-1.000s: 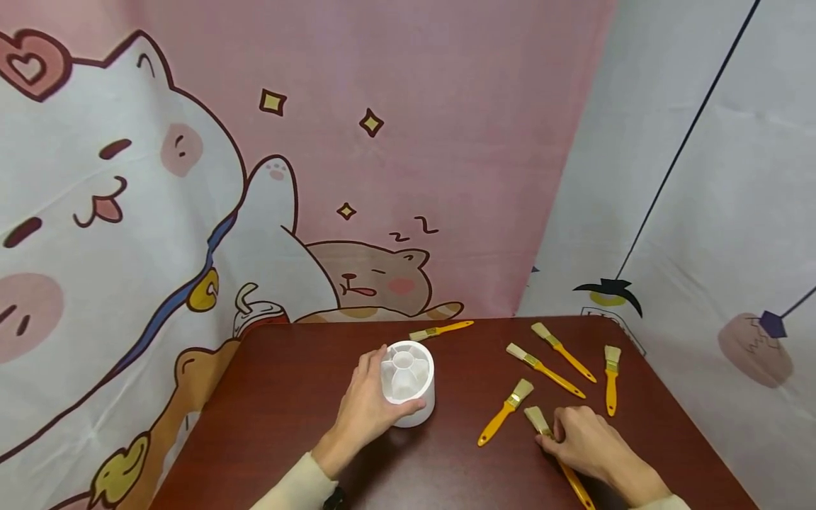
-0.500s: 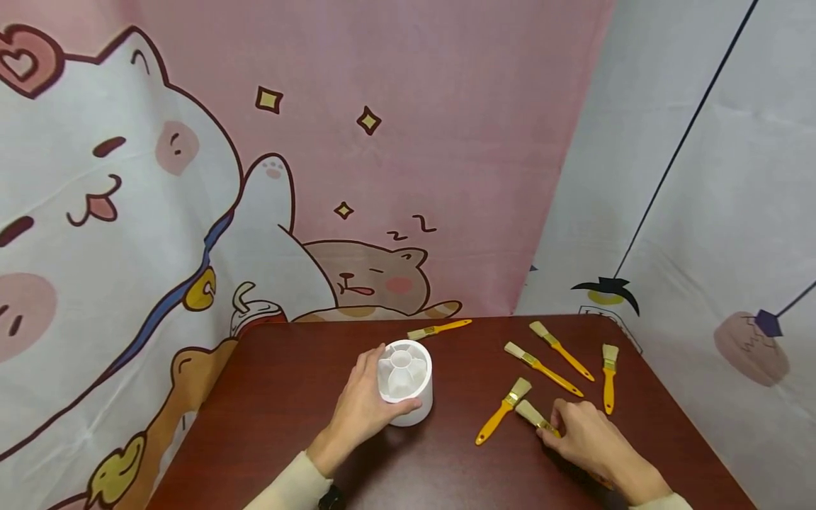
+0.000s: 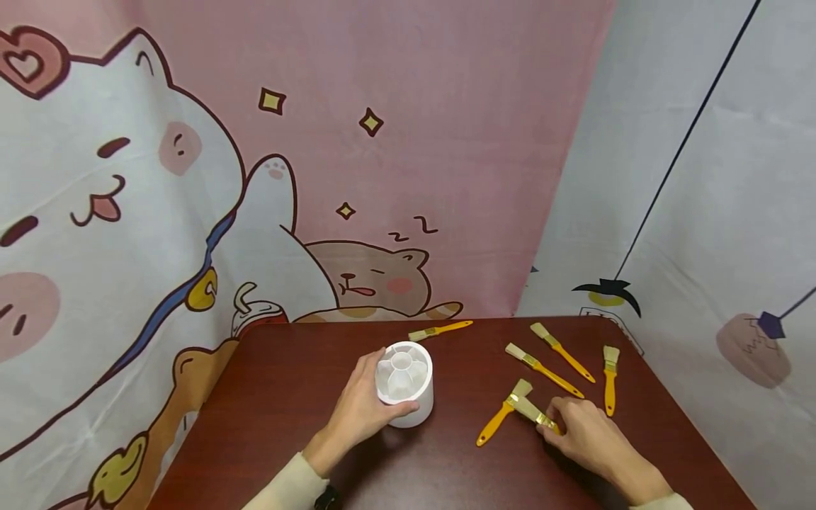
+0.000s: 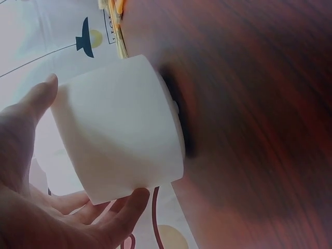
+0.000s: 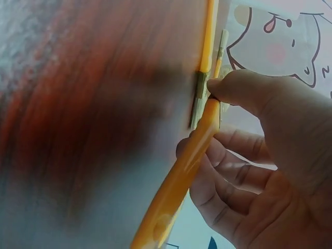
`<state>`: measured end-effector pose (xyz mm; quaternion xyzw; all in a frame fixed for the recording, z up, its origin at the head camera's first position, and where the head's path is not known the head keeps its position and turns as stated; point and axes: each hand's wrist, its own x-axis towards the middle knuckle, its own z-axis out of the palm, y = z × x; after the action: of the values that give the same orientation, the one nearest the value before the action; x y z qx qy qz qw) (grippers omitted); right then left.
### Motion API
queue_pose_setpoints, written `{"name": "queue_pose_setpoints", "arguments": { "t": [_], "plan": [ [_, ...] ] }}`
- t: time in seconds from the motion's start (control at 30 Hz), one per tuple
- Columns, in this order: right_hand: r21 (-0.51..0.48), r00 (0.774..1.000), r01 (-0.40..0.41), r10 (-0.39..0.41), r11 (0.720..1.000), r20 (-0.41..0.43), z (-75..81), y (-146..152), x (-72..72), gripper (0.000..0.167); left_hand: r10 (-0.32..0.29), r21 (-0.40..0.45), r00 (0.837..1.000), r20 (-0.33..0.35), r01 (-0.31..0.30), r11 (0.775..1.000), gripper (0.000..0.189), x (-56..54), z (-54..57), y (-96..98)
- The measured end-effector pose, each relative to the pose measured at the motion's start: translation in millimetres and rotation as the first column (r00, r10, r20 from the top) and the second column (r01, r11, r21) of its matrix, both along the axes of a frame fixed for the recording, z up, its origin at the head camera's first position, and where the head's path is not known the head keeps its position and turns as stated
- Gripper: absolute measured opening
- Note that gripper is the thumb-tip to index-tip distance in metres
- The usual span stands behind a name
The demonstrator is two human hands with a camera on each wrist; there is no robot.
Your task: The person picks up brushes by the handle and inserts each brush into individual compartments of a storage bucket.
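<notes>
My left hand (image 3: 360,402) grips a white round holder (image 3: 421,407) by its side, thumb in front and fingers behind; its top is split into compartments around a central ring. The left wrist view shows the holder's smooth wall (image 4: 122,124) between thumb and fingers, close over the table. On the right, my right hand (image 3: 589,435) pinches a paintbrush (image 3: 530,409) near its metal band, bristles pointing left. In the right wrist view that brush's yellow handle (image 5: 179,179) runs down past the fingers. Its bristles overlap another paintbrush (image 3: 494,425) in the head view.
More yellow-handled paintbrushes lie on the dark red table (image 3: 299,375): one behind the holder (image 3: 441,330), and several at the right, such as the far-right brush (image 3: 610,382). A cartoon-printed cloth (image 3: 446,142) hangs behind the table.
My right hand has picked at the brush, turning it so its bristles swing left and its handle comes under the hand. The left hand and holder stay nearly in place.
</notes>
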<state>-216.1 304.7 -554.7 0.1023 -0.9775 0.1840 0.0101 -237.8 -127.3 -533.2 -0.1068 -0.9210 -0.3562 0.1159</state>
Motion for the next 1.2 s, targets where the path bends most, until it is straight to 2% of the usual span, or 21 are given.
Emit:
{"name": "queue_pose_setpoints", "arguments": {
  "t": [0.4, 0.63, 0.83, 1.2],
  "plan": [
    [-0.041, 0.991, -0.091, 0.087, 0.995, -0.097, 7.6, 3, 0.2, 0.025, 0.002, 0.004, 1.000, 0.015, -0.002, 1.000, 0.124, -1.4, 2.2, 1.5],
    [-0.049, 0.988, -0.097, 0.090, 0.994, -0.125, 12.6, -1, 2.3, 0.022, 0.004, -0.006, 1.000, 0.022, -0.004, 1.000, 0.124, -1.8, 2.5, 1.6],
    [-0.063, 0.964, -0.120, 0.101, 0.991, -0.245, 15.7, -7, 1.7, 0.016, 0.007, 0.001, 0.999, 0.034, -0.007, 1.000, 0.125, -0.7, 2.9, 0.0],
    [-0.068, 0.908, -0.175, 0.134, 0.982, -0.397, 30.5, -26, -2.4, 0.021, -0.006, 0.012, 1.000, 0.022, 0.005, 1.000, 0.122, -1.1, -0.3, -0.3]
  ]
}}
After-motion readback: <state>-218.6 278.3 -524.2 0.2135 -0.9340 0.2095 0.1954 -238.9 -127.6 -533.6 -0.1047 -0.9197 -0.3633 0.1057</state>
